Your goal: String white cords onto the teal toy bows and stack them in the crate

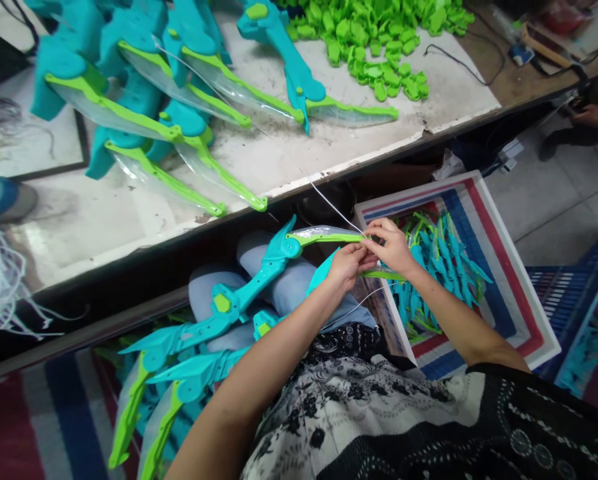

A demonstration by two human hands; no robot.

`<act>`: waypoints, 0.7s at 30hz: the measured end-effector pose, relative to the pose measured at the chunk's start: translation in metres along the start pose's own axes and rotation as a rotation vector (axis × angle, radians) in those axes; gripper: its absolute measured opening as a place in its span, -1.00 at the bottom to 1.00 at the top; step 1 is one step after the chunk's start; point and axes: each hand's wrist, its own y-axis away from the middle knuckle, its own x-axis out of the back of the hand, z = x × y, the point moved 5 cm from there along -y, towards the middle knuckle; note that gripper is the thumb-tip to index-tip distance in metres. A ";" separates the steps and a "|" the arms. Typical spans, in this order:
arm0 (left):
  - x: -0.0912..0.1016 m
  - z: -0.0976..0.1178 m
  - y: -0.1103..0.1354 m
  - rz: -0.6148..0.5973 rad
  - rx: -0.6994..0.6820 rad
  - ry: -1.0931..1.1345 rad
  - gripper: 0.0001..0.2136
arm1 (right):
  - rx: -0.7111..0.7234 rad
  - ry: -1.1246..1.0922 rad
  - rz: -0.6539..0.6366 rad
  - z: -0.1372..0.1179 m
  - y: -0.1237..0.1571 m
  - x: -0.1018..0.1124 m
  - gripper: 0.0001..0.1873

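Observation:
A teal plastic toy bow with green limbs lies across my lap, one green tip reaching my fingers. My left hand is closed around that tip from below. Pinched beside it, my right hand holds a thin white string, which runs up toward the table; fingers partly cover where string and tip meet. A second toy bow rests alongside the first, partly under my left forearm, its upper green tip below my hands. Another stretch of string hangs under my wrists.
Several teal-and-green bows and a heap of green plastic parts lie on the worktable. White strings hang at left. A lined crate of bows stands at right, blue crates beyond. Another person's hand shows far right.

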 end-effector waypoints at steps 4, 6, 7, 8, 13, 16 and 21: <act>-0.003 0.003 0.002 0.071 -0.016 -0.077 -0.79 | -0.025 0.038 -0.160 0.000 -0.008 -0.008 -0.69; -0.002 0.006 0.008 0.060 0.001 -0.098 -0.76 | -0.033 0.074 -0.215 0.000 -0.013 -0.009 -0.69; 0.002 0.009 0.013 0.057 0.004 -0.115 -0.76 | -0.035 0.090 -0.226 0.000 -0.015 -0.009 -0.68; 0.009 0.014 0.019 0.054 -0.001 -0.138 -0.77 | -0.038 0.102 -0.229 -0.001 -0.017 -0.008 -0.65; 0.097 0.051 0.081 0.095 -0.164 -0.202 -0.87 | -0.075 0.125 -0.213 0.001 -0.025 -0.001 -0.49; 0.178 0.073 0.139 0.290 -0.282 -0.129 -0.78 | -0.135 0.146 -0.236 0.007 -0.030 0.000 -0.45; 0.272 0.083 0.238 0.739 -0.558 0.209 -0.90 | -0.234 0.145 -0.228 0.015 -0.037 -0.003 -0.25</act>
